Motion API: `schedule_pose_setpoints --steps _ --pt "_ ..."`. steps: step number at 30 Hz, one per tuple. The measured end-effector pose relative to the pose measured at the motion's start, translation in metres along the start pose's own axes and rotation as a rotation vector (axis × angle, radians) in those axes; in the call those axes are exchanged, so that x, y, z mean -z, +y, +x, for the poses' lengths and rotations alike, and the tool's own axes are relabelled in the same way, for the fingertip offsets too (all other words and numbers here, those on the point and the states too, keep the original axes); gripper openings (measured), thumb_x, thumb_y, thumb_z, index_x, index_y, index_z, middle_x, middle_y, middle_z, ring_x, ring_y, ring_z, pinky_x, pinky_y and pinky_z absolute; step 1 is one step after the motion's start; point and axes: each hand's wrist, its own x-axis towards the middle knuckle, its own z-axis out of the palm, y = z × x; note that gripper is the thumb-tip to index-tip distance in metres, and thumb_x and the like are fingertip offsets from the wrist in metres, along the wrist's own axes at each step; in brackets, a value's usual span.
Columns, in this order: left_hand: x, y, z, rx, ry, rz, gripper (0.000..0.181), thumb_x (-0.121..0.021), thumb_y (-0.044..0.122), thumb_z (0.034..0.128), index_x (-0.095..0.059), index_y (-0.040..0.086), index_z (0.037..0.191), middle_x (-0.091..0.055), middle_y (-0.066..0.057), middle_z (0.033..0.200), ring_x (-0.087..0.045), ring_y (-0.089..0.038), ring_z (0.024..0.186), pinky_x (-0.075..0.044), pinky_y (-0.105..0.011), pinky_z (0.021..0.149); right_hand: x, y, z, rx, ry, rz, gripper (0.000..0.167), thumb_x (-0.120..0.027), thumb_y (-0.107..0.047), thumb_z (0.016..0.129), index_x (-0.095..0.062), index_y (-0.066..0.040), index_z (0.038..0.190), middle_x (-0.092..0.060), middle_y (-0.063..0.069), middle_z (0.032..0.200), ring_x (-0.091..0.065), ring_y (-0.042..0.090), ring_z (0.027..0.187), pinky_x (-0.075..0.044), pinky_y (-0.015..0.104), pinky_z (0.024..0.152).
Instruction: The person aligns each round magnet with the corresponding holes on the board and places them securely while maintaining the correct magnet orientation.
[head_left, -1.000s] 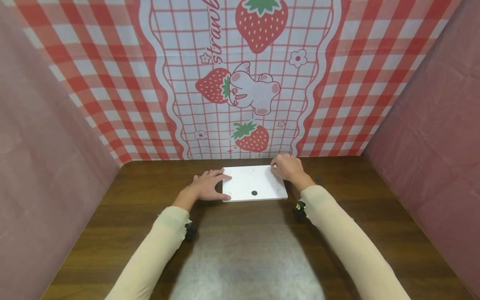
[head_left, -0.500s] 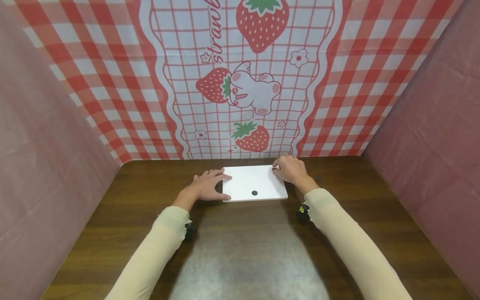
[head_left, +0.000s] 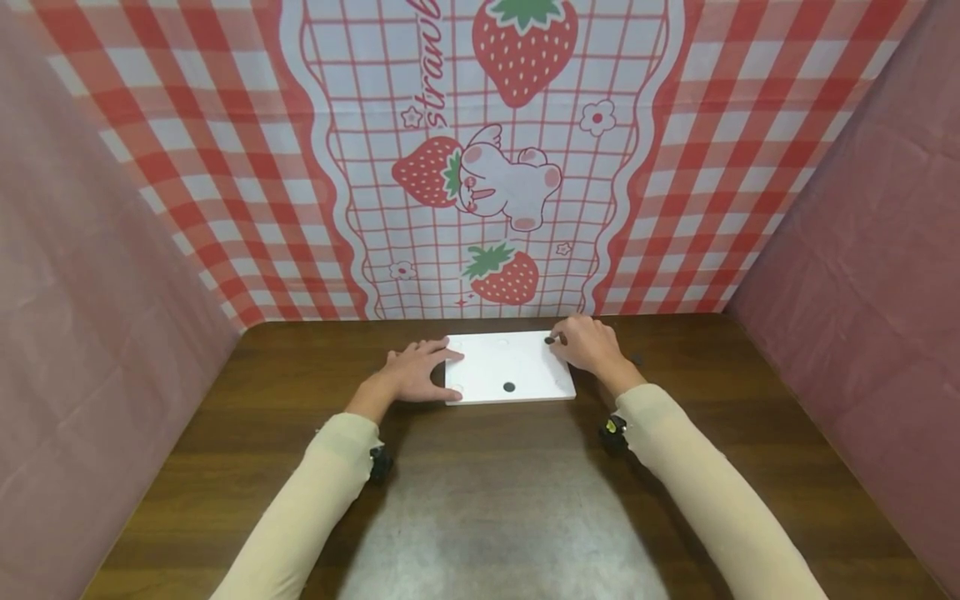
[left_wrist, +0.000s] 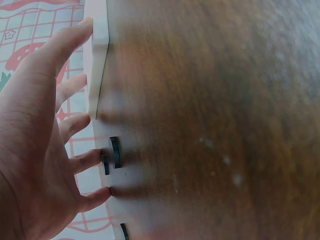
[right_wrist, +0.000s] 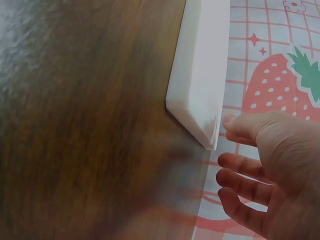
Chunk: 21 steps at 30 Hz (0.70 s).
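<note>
A white board (head_left: 510,362) with shallow round recesses lies on the table, a dark disc (head_left: 509,387) in the one at its near middle. My left hand (head_left: 416,372) spreads its fingers over the board's left end, thumb on the near corner. At the far right corner, my right hand (head_left: 591,345) pinches a second dark disc (head_left: 550,340) between thumb and finger, right at the board's surface. In the right wrist view the thumb and forefinger meet beside the board (right_wrist: 200,75), the other fingers curl loosely, and the disc is hidden.
Several black discs, one of them upright-looking (left_wrist: 115,152), sit by my left fingers in the left wrist view. Another dark disc (head_left: 637,359) lies on the table right of my right hand. A checked strawberry cloth (head_left: 495,192) hangs behind the table.
My right hand has shifted slightly right and nearer, and the dark disc at its fingertips, hidden at first, now shows. My left hand and the board have stayed still.
</note>
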Motion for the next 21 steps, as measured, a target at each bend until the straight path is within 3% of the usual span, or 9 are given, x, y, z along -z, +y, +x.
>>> schedule_pose_setpoints --steps 9,21 --pt "-0.001 0.0 0.0 -0.002 0.0 -0.004 0.086 -0.074 0.066 0.0987 -0.047 0.03 0.172 -0.024 -0.01 0.191 -0.022 -0.055 0.174 -0.017 -0.091 0.13 0.0 0.005 -0.006 0.0 0.023 -0.004 0.03 -0.077 -0.027 0.104 -0.085 -0.012 0.129 -0.081 0.017 0.125 -0.076 0.033 0.096 -0.065 0.055 0.084" --pt "-0.001 -0.001 0.0 0.005 0.003 -0.002 0.086 -0.074 0.067 0.0984 -0.047 0.031 0.172 -0.024 -0.009 0.191 -0.021 -0.054 0.175 -0.016 -0.091 0.131 0.003 0.012 -0.012 0.027 0.047 0.003 0.029 -0.08 -0.028 0.103 -0.085 -0.013 0.127 -0.083 0.017 0.127 -0.08 0.038 0.1 -0.064 0.058 0.08"
